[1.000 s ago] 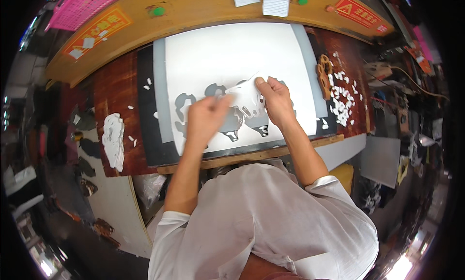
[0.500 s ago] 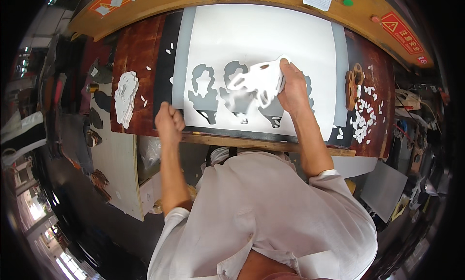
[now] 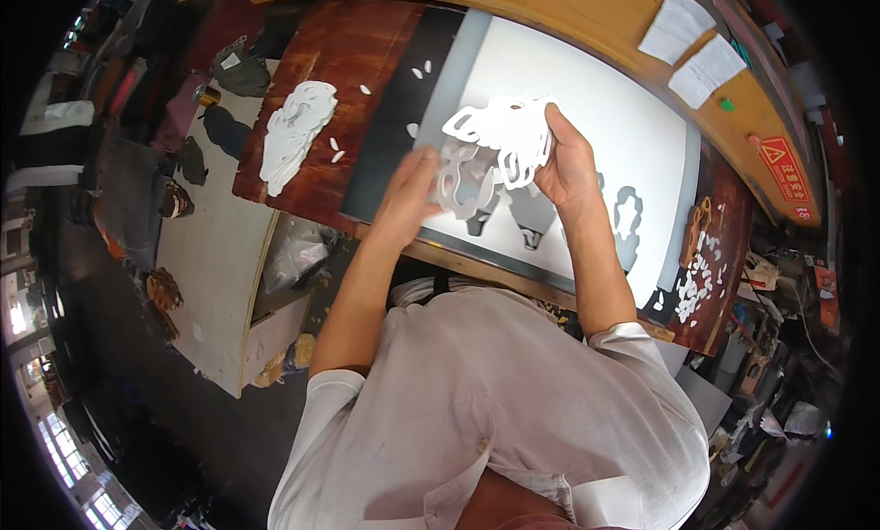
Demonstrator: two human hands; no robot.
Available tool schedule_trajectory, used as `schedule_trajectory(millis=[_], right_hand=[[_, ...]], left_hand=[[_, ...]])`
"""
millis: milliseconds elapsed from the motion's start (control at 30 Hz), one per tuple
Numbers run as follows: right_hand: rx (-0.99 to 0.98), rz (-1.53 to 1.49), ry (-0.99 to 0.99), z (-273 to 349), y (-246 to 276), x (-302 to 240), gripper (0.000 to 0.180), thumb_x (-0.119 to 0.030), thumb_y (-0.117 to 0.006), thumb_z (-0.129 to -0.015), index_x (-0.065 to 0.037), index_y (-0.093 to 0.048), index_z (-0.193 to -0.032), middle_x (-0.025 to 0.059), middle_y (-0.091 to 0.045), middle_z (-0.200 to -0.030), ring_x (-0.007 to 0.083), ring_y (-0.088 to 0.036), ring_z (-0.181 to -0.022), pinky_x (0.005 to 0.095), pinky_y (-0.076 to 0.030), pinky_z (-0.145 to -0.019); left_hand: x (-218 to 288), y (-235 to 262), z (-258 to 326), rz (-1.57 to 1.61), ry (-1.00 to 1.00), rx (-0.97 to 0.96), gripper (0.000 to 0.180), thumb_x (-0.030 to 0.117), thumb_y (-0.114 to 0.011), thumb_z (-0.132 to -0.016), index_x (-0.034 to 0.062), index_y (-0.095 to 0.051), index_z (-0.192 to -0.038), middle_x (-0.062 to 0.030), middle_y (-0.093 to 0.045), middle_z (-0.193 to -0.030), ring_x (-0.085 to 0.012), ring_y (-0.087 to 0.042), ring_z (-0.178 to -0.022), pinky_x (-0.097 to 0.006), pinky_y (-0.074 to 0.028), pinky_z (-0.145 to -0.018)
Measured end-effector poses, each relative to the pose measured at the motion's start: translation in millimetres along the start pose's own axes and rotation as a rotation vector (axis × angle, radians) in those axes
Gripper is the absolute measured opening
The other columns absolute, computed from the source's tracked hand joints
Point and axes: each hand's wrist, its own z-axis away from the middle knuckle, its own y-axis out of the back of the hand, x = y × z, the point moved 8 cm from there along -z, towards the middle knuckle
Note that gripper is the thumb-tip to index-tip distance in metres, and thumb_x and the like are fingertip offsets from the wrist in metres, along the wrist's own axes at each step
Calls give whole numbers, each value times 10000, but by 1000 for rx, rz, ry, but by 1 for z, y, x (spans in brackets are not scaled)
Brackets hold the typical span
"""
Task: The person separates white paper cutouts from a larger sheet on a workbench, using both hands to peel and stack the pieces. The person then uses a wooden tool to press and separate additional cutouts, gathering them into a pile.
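My right hand (image 3: 570, 163) grips several white cut-out pieces (image 3: 513, 136) with looped, open shapes, its thumb on top at their right edge. They are held above a white sheet (image 3: 559, 67), which has cut-through openings (image 3: 627, 223) showing grey beneath. My left hand (image 3: 408, 198) is slightly blurred, at the left of the held pieces, with its fingers stretched out and nothing seen in it. Whether it touches the lowest, smeared loop cannot be made out. A pile of similar white pieces (image 3: 298, 131) lies on the reddish-brown table (image 3: 357, 35) at the left.
Small white scraps (image 3: 701, 278) are scattered at the table's right end, beside a brown looped shape (image 3: 700, 220). A yellow machine beam (image 3: 605, 21) with papers and buttons crosses the far side. A pale board (image 3: 215, 283) and a clear plastic bag (image 3: 298, 251) are at the lower left.
My view has turned toward the left. My left hand has gone from a closed fist near the table's edge to beside the held pieces, its fingers now extended. My right hand still holds them.
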Motion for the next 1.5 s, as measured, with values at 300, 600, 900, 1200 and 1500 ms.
schedule_trajectory(millis=[300,600,900,1200,1500], right_hand=[[148,-51,87,-38,-74,66,423,-257,-431,-1154,109,-549,-1330,245,-690,-1278,356,-716,-1157,500,-620,-960],[189,51,44,-47,-99,119,427,-261,-442,-1147,111,-540,-1331,249,-698,-1256,353,-736,-1119,488,-635,-934],[177,35,53,-57,-96,141,328,-237,-457,-1134,54,-550,-1253,210,-711,-1178,321,-761,-1023,457,-660,-853],[152,-30,69,-54,-76,126,324,-235,-450,-1146,51,-572,-1237,198,-723,-1153,300,-762,-1001,444,-655,-848],[62,4,36,-27,-69,99,321,-268,-509,-1131,33,-586,-1211,181,-737,-1124,271,-772,-973,399,-669,-838]], left_hand=[[52,81,0,407,37,-418,391,133,-496,-1118,-66,-542,-1451,-138,-628,-1414,-254,-619,-1297,-449,-525,-1079],[81,149,-5,160,25,-332,382,63,-598,-1037,-48,-571,-1402,-131,-697,-1255,-182,-702,-1057,-344,-576,-907],[97,158,-3,-303,-250,-160,425,17,-589,-992,41,-633,-1414,-106,-733,-1061,-142,-729,-861,-281,-540,-716],[80,156,-19,-383,-109,-166,198,71,-589,-1031,-9,-644,-1203,-106,-748,-996,-131,-720,-844,-276,-581,-717],[93,171,-34,-863,-473,103,264,47,-674,-919,-23,-664,-1174,-112,-716,-920,-167,-702,-715,-305,-549,-533]])
